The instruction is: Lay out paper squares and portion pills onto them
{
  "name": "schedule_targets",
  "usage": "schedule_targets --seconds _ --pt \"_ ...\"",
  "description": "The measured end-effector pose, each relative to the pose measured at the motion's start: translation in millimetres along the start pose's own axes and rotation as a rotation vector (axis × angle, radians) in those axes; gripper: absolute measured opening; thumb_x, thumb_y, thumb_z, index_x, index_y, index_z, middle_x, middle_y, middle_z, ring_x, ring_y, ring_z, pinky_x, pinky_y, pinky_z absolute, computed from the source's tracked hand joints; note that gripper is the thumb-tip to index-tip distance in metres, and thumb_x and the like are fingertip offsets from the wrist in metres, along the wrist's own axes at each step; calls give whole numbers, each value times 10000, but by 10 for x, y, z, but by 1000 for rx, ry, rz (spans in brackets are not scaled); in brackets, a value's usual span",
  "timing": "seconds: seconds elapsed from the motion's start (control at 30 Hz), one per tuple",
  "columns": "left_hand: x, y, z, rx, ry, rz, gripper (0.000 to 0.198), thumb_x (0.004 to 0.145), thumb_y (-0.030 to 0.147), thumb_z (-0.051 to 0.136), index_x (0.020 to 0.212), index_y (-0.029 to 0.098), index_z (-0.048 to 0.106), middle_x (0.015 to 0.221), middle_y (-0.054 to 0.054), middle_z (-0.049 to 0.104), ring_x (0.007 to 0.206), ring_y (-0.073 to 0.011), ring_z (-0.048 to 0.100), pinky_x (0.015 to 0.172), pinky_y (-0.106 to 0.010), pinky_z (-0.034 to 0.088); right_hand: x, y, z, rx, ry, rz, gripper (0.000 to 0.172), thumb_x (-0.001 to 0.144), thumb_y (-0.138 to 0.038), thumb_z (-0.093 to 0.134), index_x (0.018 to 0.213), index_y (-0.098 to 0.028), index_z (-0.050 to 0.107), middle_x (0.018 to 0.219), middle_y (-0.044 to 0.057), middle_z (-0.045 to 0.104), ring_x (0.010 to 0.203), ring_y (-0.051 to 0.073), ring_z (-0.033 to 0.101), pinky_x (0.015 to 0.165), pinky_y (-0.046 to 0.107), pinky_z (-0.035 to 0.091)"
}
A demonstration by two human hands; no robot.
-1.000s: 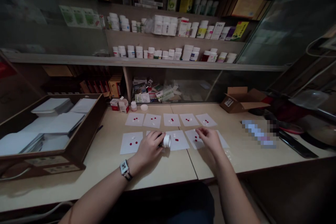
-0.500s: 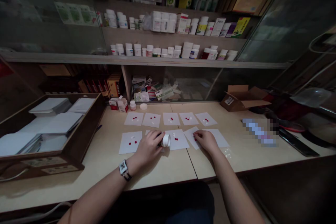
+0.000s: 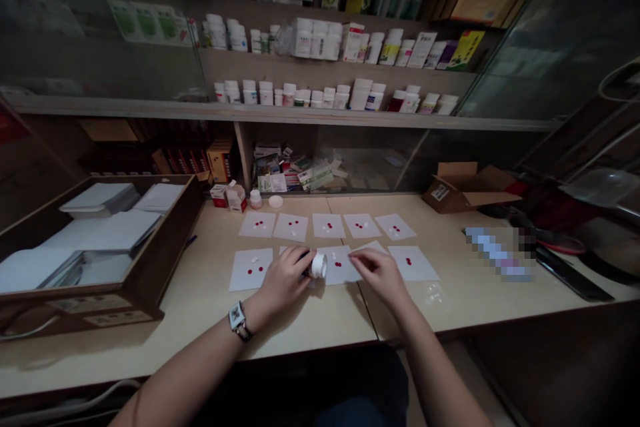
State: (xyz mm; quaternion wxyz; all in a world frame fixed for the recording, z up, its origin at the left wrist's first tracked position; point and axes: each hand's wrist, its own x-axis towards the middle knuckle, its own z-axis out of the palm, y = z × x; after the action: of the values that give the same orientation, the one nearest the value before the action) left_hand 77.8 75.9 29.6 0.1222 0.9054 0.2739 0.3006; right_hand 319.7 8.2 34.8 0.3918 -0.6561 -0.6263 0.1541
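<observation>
My left hand (image 3: 287, 278) is wrapped round a white pill bottle (image 3: 319, 266), tipped on its side with its mouth end facing right. Just right of that mouth, my right hand (image 3: 377, 271) has thumb and forefinger pinched together over a paper square; whatever they hold is too small to make out. White paper squares (image 3: 239, 282) lie in two rows on the counter. Red pills (image 3: 339, 265) and white tablets (image 3: 255, 259) rest on several of them. The rightmost near square (image 3: 425, 269) shows red pills only. My hands partly cover the middle squares of the near row.
On the left stands a wooden drawer box (image 3: 150, 267) with stacked paper. Small medicine boxes (image 3: 236, 197), a little bottle (image 3: 255, 199) and a white lid (image 3: 275, 201) stand at the back. An open carton (image 3: 455, 197) is at right, below shelves of bottles.
My right hand has moved left from the near-row squares toward the bottle's mouth, uncovering red pills on the rightmost square. The left hand keeps the bottle in nearly the same place.
</observation>
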Motion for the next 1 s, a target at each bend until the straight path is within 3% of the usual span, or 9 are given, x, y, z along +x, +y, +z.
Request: schedule_targets --seconds 0.13,0.23,0.43,0.7,1.0 --pt "-2 -4 3 -1 10 8 472 798 116 590 1257 203 520 1175 -106 610 1067 -253 550 897 -434 501 -7 -321 317 27 -161 -162 203 849 -261 551 849 -189 741 756 66 693 687 170 601 654 255 418" --pt "-11 -29 16 43 6 33 481 793 103 588 1260 197 519 1177 -111 612 1074 -261 549 892 -433 504 56 -387 440 0 -280 -115 211 826 -193 531 835 -175 742 749 60 707 653 160 587 624 239 393" --pt "-22 -49 28 123 -2 101 448 793 100 585 1231 178 541 1167 -117 622 1051 -276 555 860 -432 516 111 -435 417 118 -448 -9 203 757 -148 527 795 -144 727 793 55 728 666 157 571 602 221 387" --pt "-20 -39 52 135 13 127 449 792 100 581 1232 176 532 1157 -113 621 1024 -271 559 829 -426 521 101 -402 478 154 -414 87 163 704 -121 519 620 -114 658 591 -7 622 535 102 459 508 193 319" --pt "-28 -47 44 99 9 98 482 791 100 588 1258 196 519 1182 -106 611 1063 -272 542 870 -432 509 112 -403 453 28 -358 -25 176 743 -140 529 729 -127 704 718 58 715 597 144 549 557 214 347"
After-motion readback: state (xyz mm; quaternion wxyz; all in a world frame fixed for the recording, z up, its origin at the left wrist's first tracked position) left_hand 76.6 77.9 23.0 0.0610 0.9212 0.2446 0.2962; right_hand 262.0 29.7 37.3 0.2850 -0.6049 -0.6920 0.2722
